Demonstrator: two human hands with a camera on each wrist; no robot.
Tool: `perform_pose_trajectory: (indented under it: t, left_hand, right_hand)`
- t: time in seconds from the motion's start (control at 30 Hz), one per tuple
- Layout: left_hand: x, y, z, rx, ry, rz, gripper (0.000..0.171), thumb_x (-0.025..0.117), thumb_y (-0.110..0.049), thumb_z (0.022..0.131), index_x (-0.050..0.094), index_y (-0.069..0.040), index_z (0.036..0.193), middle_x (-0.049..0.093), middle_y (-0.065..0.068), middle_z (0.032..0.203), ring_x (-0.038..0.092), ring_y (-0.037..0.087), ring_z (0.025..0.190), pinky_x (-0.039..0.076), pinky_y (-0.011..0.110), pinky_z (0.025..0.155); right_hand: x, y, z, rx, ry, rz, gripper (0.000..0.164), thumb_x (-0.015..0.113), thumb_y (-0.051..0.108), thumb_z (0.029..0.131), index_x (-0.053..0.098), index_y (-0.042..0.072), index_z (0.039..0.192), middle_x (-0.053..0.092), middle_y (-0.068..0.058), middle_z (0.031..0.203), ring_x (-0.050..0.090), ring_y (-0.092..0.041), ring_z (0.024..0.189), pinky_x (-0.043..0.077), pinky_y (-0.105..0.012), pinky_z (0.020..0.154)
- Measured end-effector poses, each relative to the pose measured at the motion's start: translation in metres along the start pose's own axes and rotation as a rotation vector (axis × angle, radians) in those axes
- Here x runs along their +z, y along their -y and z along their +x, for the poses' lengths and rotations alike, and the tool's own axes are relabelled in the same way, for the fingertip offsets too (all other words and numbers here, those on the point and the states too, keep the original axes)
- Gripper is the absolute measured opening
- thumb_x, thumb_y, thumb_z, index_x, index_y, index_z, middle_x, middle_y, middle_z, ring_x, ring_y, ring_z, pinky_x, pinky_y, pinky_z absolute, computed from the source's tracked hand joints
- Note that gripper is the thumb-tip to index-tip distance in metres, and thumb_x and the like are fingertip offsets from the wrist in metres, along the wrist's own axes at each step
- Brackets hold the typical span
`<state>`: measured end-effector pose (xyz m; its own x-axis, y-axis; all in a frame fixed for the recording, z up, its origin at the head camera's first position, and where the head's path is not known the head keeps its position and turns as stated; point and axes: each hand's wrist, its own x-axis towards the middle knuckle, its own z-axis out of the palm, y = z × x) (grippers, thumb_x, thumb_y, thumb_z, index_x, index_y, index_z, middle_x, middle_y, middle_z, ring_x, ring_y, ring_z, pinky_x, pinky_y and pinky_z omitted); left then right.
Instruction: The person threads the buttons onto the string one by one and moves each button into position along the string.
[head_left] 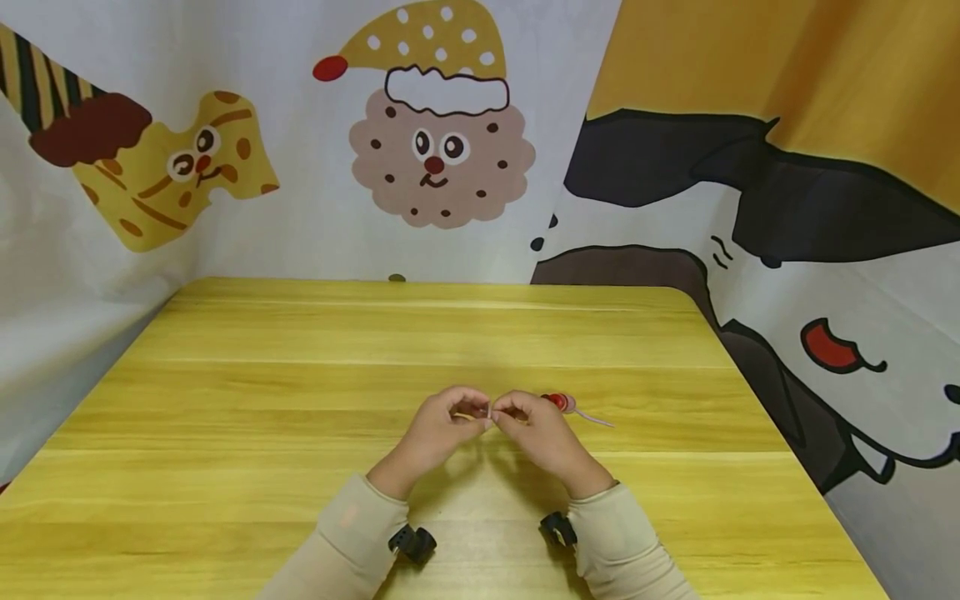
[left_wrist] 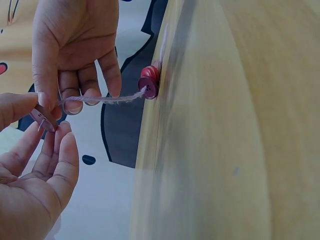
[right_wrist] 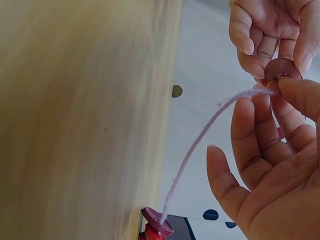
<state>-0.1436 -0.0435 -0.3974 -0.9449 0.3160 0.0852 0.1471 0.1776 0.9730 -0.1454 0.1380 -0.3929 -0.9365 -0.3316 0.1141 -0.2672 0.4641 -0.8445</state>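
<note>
In the head view my left hand and right hand meet just above the table. Between its thumb and fingers my left hand pinches a dark red button, held on edge. My right hand pinches pale lilac yarn close against this button's face. A short tip of yarn shows on the button's other side in the left wrist view. From the right fingertips the yarn runs to several strung buttons, red and dark red, on the table. Their far side is partly hidden by my right hand in the head view.
The wooden table spreads out around both hands. Beyond the strung buttons a loose yarn tail lies to the right. A cartoon-printed curtain hangs behind the table. Each sleeve cuff carries a black wrist camera.
</note>
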Motion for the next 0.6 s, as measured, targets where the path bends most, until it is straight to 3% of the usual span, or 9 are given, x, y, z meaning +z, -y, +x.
perform_pose_trajectory:
  t: [0.27, 0.5, 0.6]
  left_hand:
    - [0.0010, 0.0009, -0.0005, -0.005, 0.002, -0.001, 0.022, 0.068, -0.008, 0.089, 0.065, -0.002, 0.110, 0.065, 0.008, 0.104, 0.061, 0.024, 0.100, 0.052, 0.030, 0.080]
    - [-0.0001, -0.0003, -0.0011, -0.011, 0.004, -0.007, 0.023, 0.068, -0.008, 0.089, 0.065, -0.003, 0.111, 0.065, 0.007, 0.106, 0.061, 0.024, 0.101, 0.052, 0.032, 0.081]
    - [-0.0007, -0.0003, -0.0010, -0.003, 0.001, -0.002, 0.022, 0.068, -0.008, 0.089, 0.065, -0.003, 0.111, 0.065, 0.007, 0.106, 0.061, 0.025, 0.101, 0.052, 0.032, 0.081]
  right_hand:
    - [0.0008, -0.0016, 0.0005, -0.003, 0.000, 0.002, 0.008, 0.061, 0.013, 0.095, 0.069, 0.009, 0.097, 0.070, -0.002, 0.099, 0.062, -0.019, 0.099, 0.048, -0.040, 0.088]
    - [0.0001, 0.0004, -0.0006, 0.029, 0.012, 0.044, 0.010, 0.061, 0.012, 0.096, 0.067, 0.004, 0.099, 0.068, -0.005, 0.097, 0.056, -0.013, 0.082, 0.047, -0.026, 0.069]
    - [0.0002, 0.0016, -0.0002, 0.032, 0.016, 0.048, 0.010, 0.060, 0.012, 0.096, 0.067, 0.005, 0.099, 0.067, -0.005, 0.098, 0.057, -0.013, 0.085, 0.048, -0.026, 0.072]
